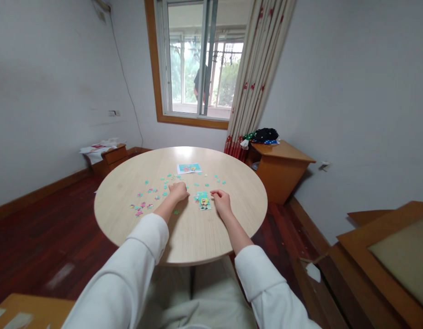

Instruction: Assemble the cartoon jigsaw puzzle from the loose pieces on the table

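Note:
A partly joined jigsaw puzzle [204,201], turquoise with a yellow cartoon figure, lies flat on the round table between my two hands. Over the loose pieces to its left, my left hand [179,191] is palm down, its thumb stretched away from the bent fingers; no piece shows in it. Close to the puzzle's right edge, my right hand [222,201] has thumb and fingertips drawn together. Whether a piece is between them is too small to see. Loose jigsaw pieces [142,205], pink and turquoise, are scattered left of the puzzle. Other turquoise pieces [216,176] lie beyond it.
A picture sheet [189,168] with a similar cartoon scene lies toward the far side of the round table [245,205]. Behind it are a window and a patterned curtain [254,77]. A wooden cabinet [283,153] bearing dark cloth stands at right; a wooden chair [386,246] is nearer.

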The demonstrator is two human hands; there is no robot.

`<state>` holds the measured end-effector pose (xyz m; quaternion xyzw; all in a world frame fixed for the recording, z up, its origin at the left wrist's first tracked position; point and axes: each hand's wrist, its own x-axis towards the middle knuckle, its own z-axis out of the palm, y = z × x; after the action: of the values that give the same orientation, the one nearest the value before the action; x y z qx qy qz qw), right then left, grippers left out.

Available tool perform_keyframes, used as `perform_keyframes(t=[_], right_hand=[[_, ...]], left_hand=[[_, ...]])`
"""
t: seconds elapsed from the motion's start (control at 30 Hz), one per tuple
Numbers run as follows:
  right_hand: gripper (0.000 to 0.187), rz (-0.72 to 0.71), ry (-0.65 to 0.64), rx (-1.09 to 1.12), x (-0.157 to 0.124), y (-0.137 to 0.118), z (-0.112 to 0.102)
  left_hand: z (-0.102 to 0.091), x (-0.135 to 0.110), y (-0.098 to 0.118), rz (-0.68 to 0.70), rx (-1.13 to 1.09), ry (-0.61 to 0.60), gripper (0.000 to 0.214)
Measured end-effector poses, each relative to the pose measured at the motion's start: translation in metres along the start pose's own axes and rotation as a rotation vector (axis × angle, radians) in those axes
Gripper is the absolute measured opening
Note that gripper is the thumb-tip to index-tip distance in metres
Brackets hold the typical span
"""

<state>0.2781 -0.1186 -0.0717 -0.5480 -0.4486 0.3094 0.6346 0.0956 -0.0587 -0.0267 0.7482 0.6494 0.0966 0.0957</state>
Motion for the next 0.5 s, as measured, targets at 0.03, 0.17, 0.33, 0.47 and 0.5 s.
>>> perform_keyframes(t=[0.03, 0.17, 0.33, 0.47, 0.5], right_hand=[[0.020, 0.002, -0.002, 0.000, 0.0004, 0.0006, -0.0001], [0.020, 0.021, -0.015, 0.015, 0.0018, 0.0024, -0.0008], [0.021, 0.014, -0.012, 0.012, 0.0009, 0.0024, -0.0015], [0.021, 0.006, -0.005, 0.011, -0.0010, 0.0008, -0.0014], [0.021, 0.004, -0.005, 0.012, -0.0011, 0.0006, -0.0013]], left_hand=[[-0.0009, 0.0001, 0.0005, -0.003, -0.009, -0.013, 0.013], [-0.0042, -0.0026, 0.0035, 0.013, -0.056, -0.034, 0.014], [-0.0052, -0.0052, 0.0048, 0.054, -0.204, 0.018, 0.014], [-0.0059, 0.0009, 0.0031, 0.059, -0.487, 0.042, 0.008], [-0.0062, 0.0029, 0.0025, 0.063, -0.515, 0.037, 0.009]])
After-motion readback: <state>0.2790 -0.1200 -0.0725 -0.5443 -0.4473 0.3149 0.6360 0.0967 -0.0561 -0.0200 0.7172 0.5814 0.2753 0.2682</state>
